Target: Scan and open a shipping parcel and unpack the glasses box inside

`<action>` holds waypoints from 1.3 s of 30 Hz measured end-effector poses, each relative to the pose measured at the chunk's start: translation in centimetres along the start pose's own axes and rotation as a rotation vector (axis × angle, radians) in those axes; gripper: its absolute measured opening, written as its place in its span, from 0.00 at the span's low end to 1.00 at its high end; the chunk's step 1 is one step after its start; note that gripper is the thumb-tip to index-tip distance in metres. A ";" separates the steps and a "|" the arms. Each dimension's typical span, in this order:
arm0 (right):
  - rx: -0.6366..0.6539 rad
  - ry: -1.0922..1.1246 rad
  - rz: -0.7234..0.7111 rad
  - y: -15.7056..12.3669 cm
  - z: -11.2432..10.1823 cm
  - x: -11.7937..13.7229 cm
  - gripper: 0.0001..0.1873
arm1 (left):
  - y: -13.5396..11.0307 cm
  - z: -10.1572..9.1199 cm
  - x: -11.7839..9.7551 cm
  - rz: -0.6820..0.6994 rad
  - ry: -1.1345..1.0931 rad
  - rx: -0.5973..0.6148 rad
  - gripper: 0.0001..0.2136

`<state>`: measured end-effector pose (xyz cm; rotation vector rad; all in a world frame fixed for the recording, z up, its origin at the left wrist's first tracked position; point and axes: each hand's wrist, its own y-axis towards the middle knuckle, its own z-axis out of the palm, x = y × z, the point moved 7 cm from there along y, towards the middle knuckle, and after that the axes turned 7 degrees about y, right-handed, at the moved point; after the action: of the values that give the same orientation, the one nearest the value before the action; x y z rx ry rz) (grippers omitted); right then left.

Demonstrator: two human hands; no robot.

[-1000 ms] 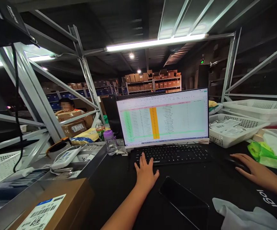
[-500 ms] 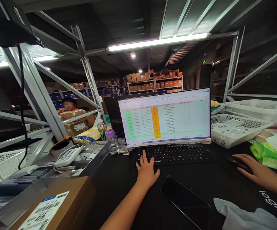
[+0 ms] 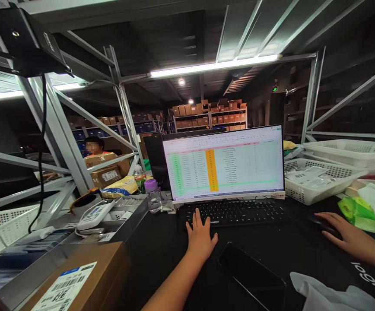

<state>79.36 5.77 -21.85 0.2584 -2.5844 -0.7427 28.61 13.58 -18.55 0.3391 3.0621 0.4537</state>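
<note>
My left hand (image 3: 201, 236) lies flat with fingers spread, its fingertips on the left end of a black keyboard (image 3: 239, 211). My right hand (image 3: 343, 233) rests over a dark mouse (image 3: 321, 223) on the black desk mat (image 3: 161, 250), fingers curved over it. A monitor (image 3: 224, 164) behind the keyboard shows a spreadsheet with green and orange columns. A black phone (image 3: 250, 273) lies face up between my hands.
A cardboard box with a label (image 3: 77, 280) sits at lower left. A purple-capped bottle (image 3: 153, 195) stands left of the monitor. White baskets (image 3: 323, 183) and green bags (image 3: 359, 211) are at right, white cloth (image 3: 330, 293) in front. Another person (image 3: 94, 146) sits behind the metal shelving.
The view has shifted slightly downward and to the right. Both hands stay in place on the keyboard and mouse.
</note>
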 end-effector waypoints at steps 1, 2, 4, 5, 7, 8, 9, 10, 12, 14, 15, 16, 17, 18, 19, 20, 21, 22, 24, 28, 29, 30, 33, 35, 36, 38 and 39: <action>-0.004 0.000 -0.005 0.0 0.0 0.1 0.27 | 0.0 0.0 0.0 -0.005 -0.002 0.004 0.30; -0.005 -0.002 -0.007 0.0 0.0 0.2 0.27 | 0.0 0.1 0.0 -0.010 -0.005 0.011 0.30; -0.009 -0.010 -0.005 0.1 0.0 0.3 0.28 | 0.0 0.1 0.1 -0.014 -0.007 0.026 0.31; -0.009 -0.015 -0.002 0.1 -0.1 0.4 0.28 | 0.0 0.1 0.1 -0.015 -0.006 0.031 0.31; -0.003 -0.019 0.007 0.1 0.0 0.4 0.29 | 0.1 0.2 0.1 -0.017 -0.003 0.037 0.31; 0.002 -0.018 0.013 0.1 0.0 0.3 0.29 | 0.1 0.2 0.1 -0.018 -0.003 0.035 0.31; 0.009 -0.016 0.020 0.1 0.0 0.2 0.29 | 0.1 0.2 0.1 -0.018 -0.004 0.031 0.31; 0.016 -0.015 0.026 0.0 0.1 0.0 0.29 | 0.1 0.2 0.1 -0.018 -0.006 0.026 0.31; 0.024 -0.012 0.032 0.0 0.2 -0.4 0.28 | 0.1 0.2 0.1 -0.015 -0.010 0.019 0.31; 0.026 -0.007 0.031 -0.1 0.3 -1.0 0.27 | 0.1 0.3 0.1 -0.016 -0.010 0.020 0.31; 0.027 -0.004 0.033 -0.2 0.4 -1.4 0.27 | 0.1 0.3 0.1 -0.017 -0.007 0.021 0.31; 0.027 -0.003 0.037 -0.2 0.5 -1.8 0.28 | 0.1 0.4 0.1 -0.018 -0.004 0.022 0.31; 0.030 -0.003 0.043 -0.3 0.6 -2.1 0.29 | 0.1 0.4 0.1 -0.018 0.000 0.021 0.30; 0.035 -0.007 0.049 -0.3 0.7 -2.5 0.29 | 0.1 0.4 0.1 -0.017 0.004 0.020 0.30; 0.041 -0.013 0.054 -0.3 0.8 -2.8 0.29 | 0.1 0.4 0.1 -0.017 0.008 0.020 0.30; 0.047 -0.019 0.058 -0.4 0.9 -3.0 0.29 | 0.2 0.4 0.1 -0.017 0.011 0.020 0.30; 0.049 -0.025 0.059 -0.4 0.9 -3.1 0.28 | 0.2 0.4 0.1 -0.017 0.013 0.024 0.31; 0.054 -0.032 0.058 -0.4 1.0 -3.2 0.27 | 0.2 0.3 0.1 -0.020 0.014 0.031 0.31; 0.057 -0.043 0.056 -0.5 1.0 -3.3 0.25 | 0.1 0.2 0.1 -0.022 0.014 0.040 0.31; 0.062 -0.056 0.050 -0.5 1.0 -3.1 0.24 | 0.0 0.1 0.0 -0.025 0.011 0.057 0.31; 0.062 -0.058 0.049 -0.5 1.0 -3.0 0.24 | 0.0 0.1 -0.1 -0.026 0.012 0.057 0.31; 0.064 -0.059 0.049 -0.5 1.0 -2.9 0.24 | 0.0 0.1 -0.1 -0.026 0.012 0.054 0.31; 0.065 -0.061 0.054 -0.5 0.9 -2.7 0.25 | 0.1 0.2 -0.1 -0.023 0.014 0.040 0.31; 0.057 -0.061 0.060 -0.4 0.8 -2.5 0.26 | 0.2 0.2 -0.1 -0.022 0.014 0.037 0.31; 0.051 -0.059 0.062 -0.4 0.7 -2.4 0.26 | 0.2 0.3 0.0 -0.021 0.013 0.036 0.31; 0.037 -0.056 0.069 -0.4 0.6 -2.4 0.26 | 0.2 0.3 0.0 -0.021 0.011 0.031 0.31; 0.029 -0.054 0.072 -0.3 0.6 -2.4 0.26 | 0.2 0.3 0.0 -0.020 0.009 0.029 0.31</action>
<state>81.25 6.47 -23.37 0.1552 -2.6417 -0.6960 28.62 13.84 -18.78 0.3073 3.0804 0.4117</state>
